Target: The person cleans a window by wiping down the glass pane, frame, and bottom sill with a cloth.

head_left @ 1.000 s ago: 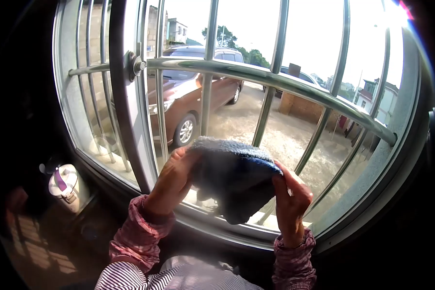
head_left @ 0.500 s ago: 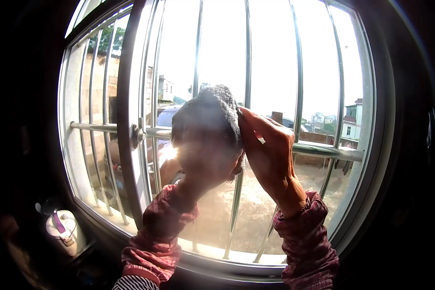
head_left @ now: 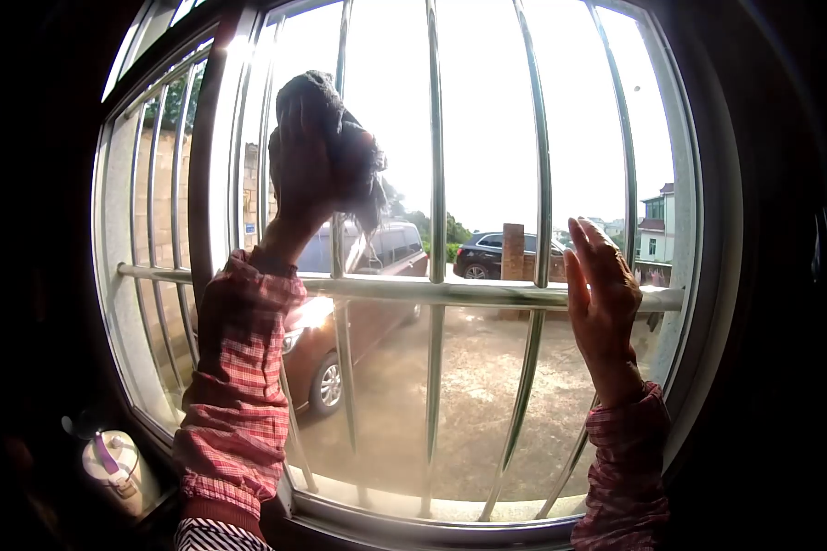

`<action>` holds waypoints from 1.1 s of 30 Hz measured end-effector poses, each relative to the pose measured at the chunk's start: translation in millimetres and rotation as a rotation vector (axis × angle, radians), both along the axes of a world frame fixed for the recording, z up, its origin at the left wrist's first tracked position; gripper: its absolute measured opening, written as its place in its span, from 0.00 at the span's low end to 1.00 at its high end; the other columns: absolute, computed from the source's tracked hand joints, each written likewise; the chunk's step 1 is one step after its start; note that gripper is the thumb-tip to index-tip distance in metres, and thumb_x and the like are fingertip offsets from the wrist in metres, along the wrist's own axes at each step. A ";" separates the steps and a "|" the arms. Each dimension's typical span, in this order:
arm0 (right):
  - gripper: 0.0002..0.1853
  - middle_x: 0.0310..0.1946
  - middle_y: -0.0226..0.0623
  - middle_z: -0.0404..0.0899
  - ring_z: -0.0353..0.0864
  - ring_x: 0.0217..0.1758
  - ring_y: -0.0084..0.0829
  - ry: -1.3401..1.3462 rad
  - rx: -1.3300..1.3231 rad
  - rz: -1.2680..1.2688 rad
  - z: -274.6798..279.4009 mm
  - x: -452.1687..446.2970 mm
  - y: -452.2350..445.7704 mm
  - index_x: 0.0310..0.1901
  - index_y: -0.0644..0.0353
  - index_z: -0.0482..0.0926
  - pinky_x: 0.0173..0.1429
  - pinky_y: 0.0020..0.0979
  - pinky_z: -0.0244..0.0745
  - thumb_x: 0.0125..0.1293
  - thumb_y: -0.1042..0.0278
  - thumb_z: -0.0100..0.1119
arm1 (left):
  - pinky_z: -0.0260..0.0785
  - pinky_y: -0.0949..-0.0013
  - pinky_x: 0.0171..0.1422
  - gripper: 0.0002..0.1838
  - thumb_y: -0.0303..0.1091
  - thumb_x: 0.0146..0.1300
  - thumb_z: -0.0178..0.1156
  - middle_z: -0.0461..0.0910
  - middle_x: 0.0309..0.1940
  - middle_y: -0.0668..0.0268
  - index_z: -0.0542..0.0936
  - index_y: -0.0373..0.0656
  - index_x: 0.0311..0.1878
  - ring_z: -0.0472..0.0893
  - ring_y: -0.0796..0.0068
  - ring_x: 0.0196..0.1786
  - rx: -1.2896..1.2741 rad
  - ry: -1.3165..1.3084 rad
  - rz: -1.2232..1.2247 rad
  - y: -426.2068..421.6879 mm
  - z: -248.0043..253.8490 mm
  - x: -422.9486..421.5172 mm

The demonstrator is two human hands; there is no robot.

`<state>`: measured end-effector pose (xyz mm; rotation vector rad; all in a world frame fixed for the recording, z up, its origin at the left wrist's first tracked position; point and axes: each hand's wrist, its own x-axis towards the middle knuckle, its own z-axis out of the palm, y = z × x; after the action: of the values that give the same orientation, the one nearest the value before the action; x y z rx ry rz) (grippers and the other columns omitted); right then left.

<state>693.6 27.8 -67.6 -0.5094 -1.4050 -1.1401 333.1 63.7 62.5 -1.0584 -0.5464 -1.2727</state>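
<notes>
A dark, fuzzy cloth (head_left: 314,92) is bunched in my left hand (head_left: 305,170), raised at the upper left of the window pane, beside the window's upright frame. Part of the cloth hangs down on the right side of that hand. My right hand (head_left: 605,289) is lifted at the right side of the pane, its fingers apart and pointing up, with nothing in it. Behind the hands, metal bars (head_left: 436,184) and a thick crossbar (head_left: 469,293) stand outside the glass, which looks hazy in its lower part.
The window frame (head_left: 213,138) has an upright at left. A white container with a purple strap (head_left: 124,477) stands at the lower left. Outside are a brown car (head_left: 317,354), a dark car (head_left: 480,255), a brick pillar (head_left: 513,253) and a house (head_left: 655,225).
The cloth, first stretched between both hands, is now in my left hand alone, moved up and to the left. My right hand has let go and moved to the right.
</notes>
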 end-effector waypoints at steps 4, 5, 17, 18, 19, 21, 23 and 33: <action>0.32 0.70 0.49 0.70 0.65 0.77 0.48 -0.124 -0.090 -0.142 -26.6 10.9 11.1 0.70 0.55 0.71 0.70 0.44 0.77 0.63 0.72 0.69 | 0.76 0.50 0.56 0.37 0.60 0.66 0.62 0.75 0.54 0.47 0.69 0.37 0.64 0.79 0.47 0.55 -0.039 0.074 -0.235 1.4 95.2 5.3; 0.34 0.73 0.48 0.65 0.61 0.79 0.48 -0.128 -0.121 -0.142 -28.4 9.5 10.9 0.70 0.56 0.71 0.73 0.45 0.74 0.62 0.71 0.71 | 0.76 0.51 0.53 0.33 0.58 0.65 0.64 0.77 0.51 0.51 0.72 0.40 0.60 0.80 0.49 0.52 0.097 0.119 -0.151 12.9 119.1 -1.5; 0.39 0.78 0.46 0.56 0.55 0.82 0.48 -0.135 -0.164 -0.095 -31.8 6.6 17.9 0.74 0.55 0.66 0.78 0.48 0.65 0.61 0.69 0.71 | 0.78 0.50 0.51 0.26 0.39 0.60 0.68 0.80 0.46 0.48 0.75 0.28 0.54 0.84 0.53 0.46 -0.263 0.217 -0.016 41.9 221.1 152.3; 0.38 0.78 0.46 0.57 0.56 0.81 0.48 -0.133 -0.163 -0.095 -31.5 7.3 17.8 0.73 0.54 0.67 0.78 0.48 0.67 0.62 0.70 0.71 | 0.78 0.51 0.51 0.27 0.38 0.60 0.68 0.80 0.47 0.47 0.75 0.27 0.55 0.84 0.53 0.46 -0.341 0.319 -0.078 36.3 210.0 180.4; 0.37 0.78 0.45 0.58 0.57 0.81 0.47 -0.130 -0.166 -0.092 -31.5 8.1 17.4 0.73 0.54 0.68 0.77 0.47 0.68 0.62 0.70 0.71 | 0.78 0.51 0.51 0.27 0.38 0.59 0.68 0.80 0.47 0.47 0.75 0.26 0.55 0.84 0.53 0.45 -0.420 0.426 -0.146 29.7 198.6 206.7; 0.35 0.77 0.44 0.60 0.58 0.80 0.47 -0.126 -0.173 -0.090 -30.1 11.6 16.2 0.72 0.54 0.69 0.76 0.47 0.69 0.62 0.71 0.71 | 0.79 0.51 0.51 0.29 0.37 0.58 0.69 0.80 0.48 0.46 0.74 0.24 0.55 0.84 0.53 0.45 -0.599 0.647 -0.286 14.8 170.5 249.6; 0.31 0.74 0.42 0.66 0.64 0.78 0.46 -0.113 -0.156 -0.132 -31.3 11.0 10.6 0.69 0.53 0.72 0.75 0.45 0.71 0.64 0.73 0.68 | 0.79 0.52 0.51 0.30 0.36 0.57 0.70 0.80 0.48 0.46 0.73 0.22 0.56 0.84 0.53 0.45 -0.792 0.905 -0.567 11.4 142.8 276.3; 0.24 0.65 0.46 0.76 0.73 0.71 0.48 -0.043 -0.241 0.004 -84.1 27.5 -2.5 0.60 0.60 0.81 0.70 0.41 0.78 0.61 0.80 0.68 | 0.58 0.42 0.78 0.31 0.53 0.64 0.64 0.70 0.68 0.56 0.75 0.52 0.68 0.67 0.53 0.74 -0.234 0.846 -0.198 -16.4 -100.3 175.7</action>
<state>721.1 25.3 -151.7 -0.6551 -1.5899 -0.9881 508.8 47.3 -37.8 -1.7421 0.0666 -0.8149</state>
